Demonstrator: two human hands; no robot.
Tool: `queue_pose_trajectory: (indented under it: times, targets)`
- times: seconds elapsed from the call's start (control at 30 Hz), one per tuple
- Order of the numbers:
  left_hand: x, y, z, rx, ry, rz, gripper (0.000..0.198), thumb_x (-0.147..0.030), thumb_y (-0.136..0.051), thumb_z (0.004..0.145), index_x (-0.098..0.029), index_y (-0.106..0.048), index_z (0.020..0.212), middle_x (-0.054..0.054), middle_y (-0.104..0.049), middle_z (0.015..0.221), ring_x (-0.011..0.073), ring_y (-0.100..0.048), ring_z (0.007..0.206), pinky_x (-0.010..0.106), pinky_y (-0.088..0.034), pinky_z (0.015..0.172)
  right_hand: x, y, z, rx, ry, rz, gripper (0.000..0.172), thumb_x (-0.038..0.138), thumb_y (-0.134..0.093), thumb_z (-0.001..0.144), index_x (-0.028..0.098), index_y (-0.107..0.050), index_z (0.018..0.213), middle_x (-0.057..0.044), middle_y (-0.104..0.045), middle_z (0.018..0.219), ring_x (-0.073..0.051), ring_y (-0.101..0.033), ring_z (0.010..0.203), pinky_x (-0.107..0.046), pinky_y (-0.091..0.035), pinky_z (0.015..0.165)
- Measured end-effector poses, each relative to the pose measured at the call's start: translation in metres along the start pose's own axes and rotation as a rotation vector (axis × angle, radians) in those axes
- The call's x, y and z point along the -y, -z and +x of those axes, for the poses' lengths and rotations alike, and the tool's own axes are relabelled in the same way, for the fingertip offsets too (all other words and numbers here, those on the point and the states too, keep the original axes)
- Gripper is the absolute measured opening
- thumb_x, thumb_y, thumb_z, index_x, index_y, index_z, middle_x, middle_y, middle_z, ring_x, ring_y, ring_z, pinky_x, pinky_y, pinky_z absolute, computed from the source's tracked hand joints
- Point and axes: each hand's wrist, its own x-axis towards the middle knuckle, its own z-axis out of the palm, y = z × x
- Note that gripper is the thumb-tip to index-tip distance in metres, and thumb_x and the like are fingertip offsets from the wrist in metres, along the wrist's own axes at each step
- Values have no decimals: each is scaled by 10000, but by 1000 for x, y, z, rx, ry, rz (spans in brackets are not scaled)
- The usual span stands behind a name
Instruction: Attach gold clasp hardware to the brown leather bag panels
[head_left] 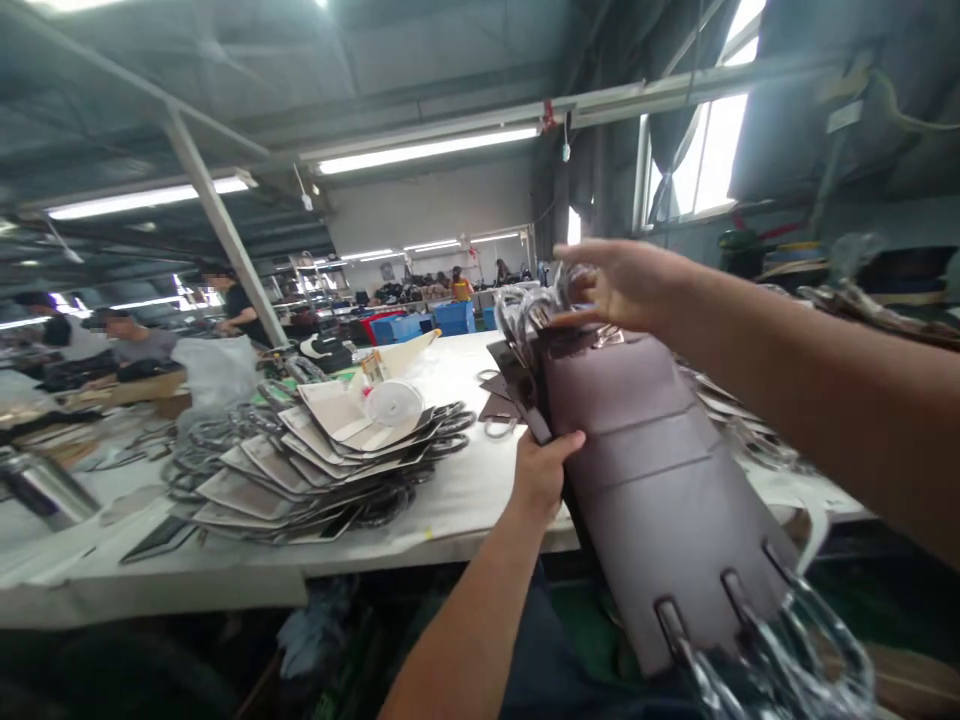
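A stack of brown leather bag panels [652, 450] is tilted up in front of me, over the table's front edge. Loop handles in clear plastic wrap [802, 640] hang from its lower end; more wrapped handles [517, 310] stick out at the top. My left hand [540, 475] is closed on the stack's left edge, thumb on the front face. At the upper end, my right hand [622, 285] curls its fingers round the wrapped handles, slightly blurred. Part of those handles is hidden behind the fingers. A few smaller brown pieces [499, 400] lie just behind the stack.
On the white table [450, 500], a fanned pile of panels with wrapped handles [300, 460] lies left, a clear round tape roll [394, 402] on top. A metal flask [49, 490] is far left. More wrapped pieces [750, 430] lie right. Co-workers sit in the background.
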Motion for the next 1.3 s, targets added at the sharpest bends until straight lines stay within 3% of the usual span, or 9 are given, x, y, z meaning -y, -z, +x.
queue_pose_trajectory:
  times: [0.1, 0.2, 0.37, 0.47, 0.63, 0.77, 0.97, 1.17, 1.3]
  targets:
    - [33, 31, 29, -51, 136, 18, 476, -172, -849, 546, -109, -775, 1012, 92, -805, 909, 235, -733, 778, 376, -591, 801, -60, 19, -25, 59, -157, -279, 578, 343, -756, 883, 142, -573, 1394, -125, -750, 1081, -257, -730, 835, -474, -648, 739]
    - [59, 68, 54, -79, 267, 45, 445, -148, -813, 551, -88, -762, 989, 93, -794, 796, 231, -719, 672, 372, -596, 723, -119, 15, -98, 72, -94, -537, 528, 364, -782, 805, 209, -685, 1300, -95, -779, 1021, -305, -726, 914, -492, -589, 877]
    - [87, 118, 66, -66, 472, 69, 337, -162, -788, 606, -47, -761, 922, 144, -788, 758, 246, -720, 611, 370, -595, 680, -224, -45, -282, 550, -411, -404, 252, 384, -746, 776, 296, -823, 999, -13, -795, 831, -235, -734, 748, -307, -525, 673]
    - [92, 131, 63, -52, 517, 79, 365, -172, -799, 620, -56, -764, 965, 160, -803, 840, 270, -751, 683, 388, -605, 734, -279, -75, -336, 508, -517, -465, 256, 439, -744, 775, 268, -828, 947, -32, -803, 910, -249, -732, 859, -312, -506, 776]
    - [92, 129, 57, -73, 481, 112, 482, -188, -854, 602, -76, -756, 1061, 169, -806, 1005, 292, -769, 825, 403, -604, 827, -317, -90, -331, 449, -483, -652, 250, 447, -743, 784, 253, -811, 927, -69, -799, 1054, -335, -650, 1162, -424, -432, 1009]
    - [102, 125, 40, -187, 364, 157, 550, -202, -867, 588, -116, -725, 1112, 134, -802, 1047, 284, -760, 878, 392, -590, 856, -312, -62, -325, 481, -507, -584, 279, 455, -616, 905, 255, -789, 818, -51, -799, 871, -259, -733, 859, -346, -516, 801]
    - [107, 119, 19, -367, 240, 281, 538, -234, -817, 675, -146, -654, 1180, 139, -774, 1116, 316, -728, 1044, 408, -553, 952, -314, -5, -276, -282, -314, -632, 683, 698, -556, 895, 215, -616, 1375, -171, -646, 1399, -395, -574, 1333, -553, -449, 1134]
    - [106, 115, 24, -474, 1, 746, 757, -386, -749, 789, -155, -475, 1456, 185, -515, 1545, 335, -365, 1524, 411, -299, 1251, -335, -98, -256, -115, -438, -511, 947, 673, -565, 891, 151, -284, 1629, -208, -425, 1618, -407, -380, 1505, -577, -369, 1220]
    - [126, 128, 31, -507, 20, 896, 841, -488, -664, 853, -130, -353, 1547, 213, -354, 1647, 345, -309, 1549, 463, -252, 1276, -358, -87, -267, -12, -424, -481, 967, 641, -691, 776, 204, -414, 1592, -167, -572, 1515, -428, -502, 1417, -538, -520, 1115]
